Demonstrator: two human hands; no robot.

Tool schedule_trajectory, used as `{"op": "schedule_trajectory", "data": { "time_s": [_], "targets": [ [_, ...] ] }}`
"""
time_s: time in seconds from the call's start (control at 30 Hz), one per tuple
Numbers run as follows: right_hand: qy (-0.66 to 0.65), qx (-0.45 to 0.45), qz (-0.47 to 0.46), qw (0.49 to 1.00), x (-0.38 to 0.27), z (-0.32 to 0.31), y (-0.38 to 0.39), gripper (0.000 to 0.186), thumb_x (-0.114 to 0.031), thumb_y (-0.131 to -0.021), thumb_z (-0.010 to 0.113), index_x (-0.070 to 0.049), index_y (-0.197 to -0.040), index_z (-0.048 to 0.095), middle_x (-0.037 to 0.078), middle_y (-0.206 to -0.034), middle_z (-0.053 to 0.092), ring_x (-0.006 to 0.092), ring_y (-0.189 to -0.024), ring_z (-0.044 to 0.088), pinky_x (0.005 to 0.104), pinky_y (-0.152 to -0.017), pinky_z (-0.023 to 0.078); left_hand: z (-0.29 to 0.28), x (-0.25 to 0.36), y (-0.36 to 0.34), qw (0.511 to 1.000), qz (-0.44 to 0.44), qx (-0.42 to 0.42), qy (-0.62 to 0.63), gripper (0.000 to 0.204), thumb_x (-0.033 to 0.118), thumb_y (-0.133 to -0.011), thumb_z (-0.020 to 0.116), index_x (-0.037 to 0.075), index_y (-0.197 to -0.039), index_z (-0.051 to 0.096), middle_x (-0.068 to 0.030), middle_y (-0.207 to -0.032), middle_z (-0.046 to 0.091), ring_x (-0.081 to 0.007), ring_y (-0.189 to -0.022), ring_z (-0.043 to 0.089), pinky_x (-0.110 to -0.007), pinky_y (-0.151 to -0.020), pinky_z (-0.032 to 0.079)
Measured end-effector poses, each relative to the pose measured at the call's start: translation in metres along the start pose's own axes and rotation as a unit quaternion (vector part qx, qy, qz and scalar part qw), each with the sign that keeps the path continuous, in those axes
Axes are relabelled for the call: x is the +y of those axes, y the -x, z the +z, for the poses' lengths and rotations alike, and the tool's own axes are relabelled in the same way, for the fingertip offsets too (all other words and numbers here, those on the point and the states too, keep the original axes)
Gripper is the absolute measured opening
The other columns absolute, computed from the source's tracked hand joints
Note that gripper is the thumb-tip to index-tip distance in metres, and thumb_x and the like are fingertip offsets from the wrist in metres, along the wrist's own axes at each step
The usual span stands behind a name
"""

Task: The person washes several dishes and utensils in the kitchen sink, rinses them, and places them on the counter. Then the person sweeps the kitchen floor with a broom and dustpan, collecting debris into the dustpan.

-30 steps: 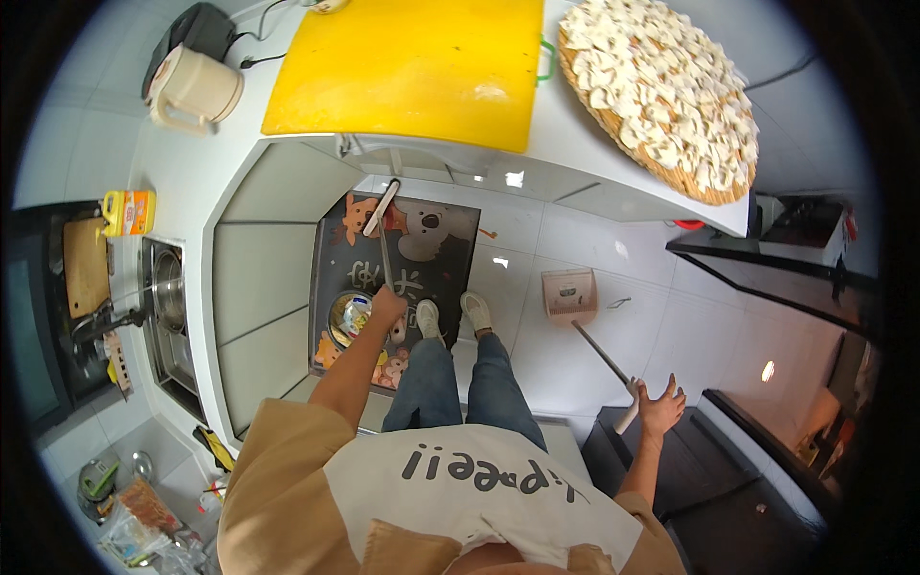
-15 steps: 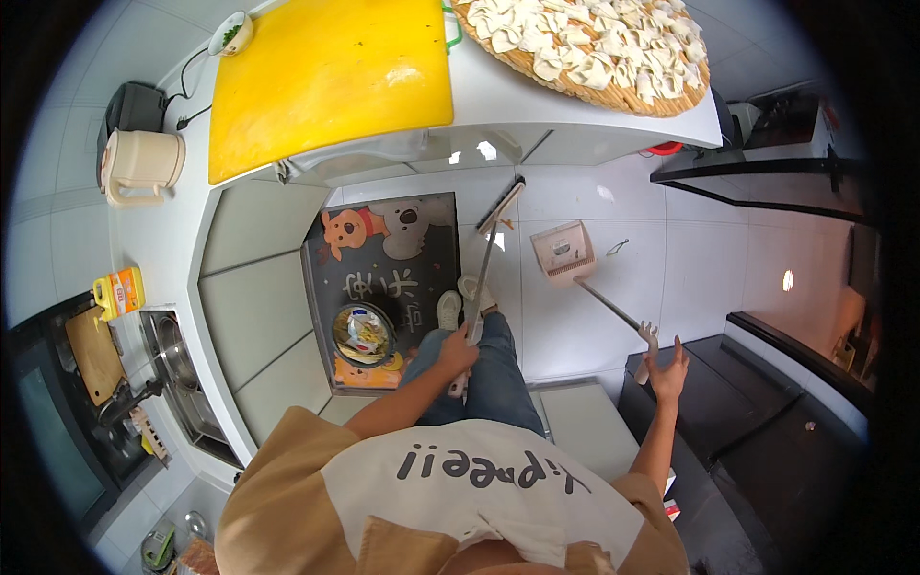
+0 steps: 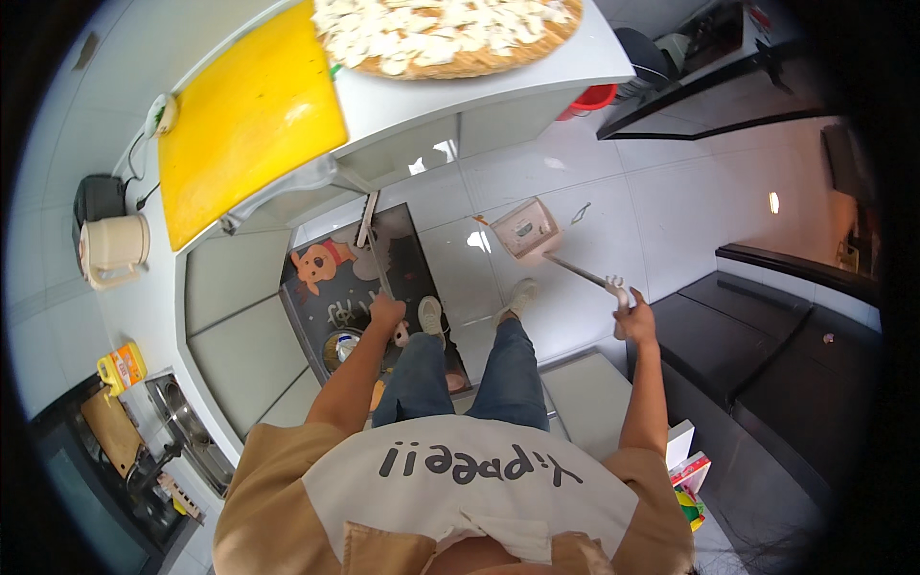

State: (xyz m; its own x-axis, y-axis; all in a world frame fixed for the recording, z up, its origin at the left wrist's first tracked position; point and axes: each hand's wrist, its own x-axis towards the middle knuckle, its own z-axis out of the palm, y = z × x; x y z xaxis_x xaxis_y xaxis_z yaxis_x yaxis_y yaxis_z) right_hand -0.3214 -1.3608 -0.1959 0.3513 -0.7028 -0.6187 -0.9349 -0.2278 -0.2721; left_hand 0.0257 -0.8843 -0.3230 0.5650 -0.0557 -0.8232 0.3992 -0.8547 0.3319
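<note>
My left hand is wrapped round the handle of a broom. The broom's narrow head rests by the far edge of the dark mat, close to the cabinet under the counter. On the right, my right hand grips the hooked pale top of a long-handled dustpan. Its pale pink pan sits on the white tiles, beyond my feet. A small orange scrap lies just left of the pan, and a thin looped bit lies to its right.
A bin stands on the cartoon mat, partly behind my left arm. The counter bears a yellow board and a round tray of dough pieces. Black cabinets stand right; a red bucket sits by the counter's end.
The broom has swung left from the tiles onto the mat's far end. My right hand, spread at the dustpan handle before, has closed on it. My feet are farther apart; the view has shifted.
</note>
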Motion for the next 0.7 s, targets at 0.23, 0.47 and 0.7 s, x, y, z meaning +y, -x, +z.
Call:
{"op": "schedule_trajectory", "data": {
  "time_s": [0.23,0.47,0.7],
  "targets": [
    [-0.281,-0.012,0.063,0.957,0.012,0.024,0.0,0.065,-0.001,-0.076,0.059,-0.009,-0.139,0.051,0.006,-0.074,0.061,0.0146,-0.064,0.058,0.0302,-0.06,0.048,0.168,0.121,0.064,0.995,0.064,-0.043,-0.069,0.056,0.011,-0.078,0.063,-0.011,-0.126,0.045,-0.0349,-0.106,0.063,-0.0466,-0.099,0.065,-0.049,-0.083,0.054],
    [-0.327,0.18,0.053,0.926,0.111,0.006,0.08,0.052,0.004,-0.073,0.051,-0.001,-0.123,0.066,0.007,-0.084,0.067,0.0146,-0.07,0.06,0.0278,-0.065,0.048,0.251,0.165,0.109,0.983,0.106,-0.131,-0.076,0.072,0.005,-0.079,0.054,0.001,-0.148,0.032,-0.0189,-0.086,0.068,-0.0281,-0.06,0.067,-0.041,-0.046,0.054],
    [-0.33,0.199,0.158,0.909,0.13,-0.005,0.134,0.053,0.005,-0.072,0.051,0.002,-0.123,0.064,0.018,-0.111,0.07,0.0261,-0.099,0.067,0.0333,-0.089,0.049,0.197,0.143,0.158,0.99,0.089,-0.079,-0.069,0.068,0.008,-0.078,0.056,0.006,-0.145,0.044,-0.0152,-0.076,0.066,-0.0249,-0.054,0.064,-0.038,-0.045,0.052]
  ]
}}
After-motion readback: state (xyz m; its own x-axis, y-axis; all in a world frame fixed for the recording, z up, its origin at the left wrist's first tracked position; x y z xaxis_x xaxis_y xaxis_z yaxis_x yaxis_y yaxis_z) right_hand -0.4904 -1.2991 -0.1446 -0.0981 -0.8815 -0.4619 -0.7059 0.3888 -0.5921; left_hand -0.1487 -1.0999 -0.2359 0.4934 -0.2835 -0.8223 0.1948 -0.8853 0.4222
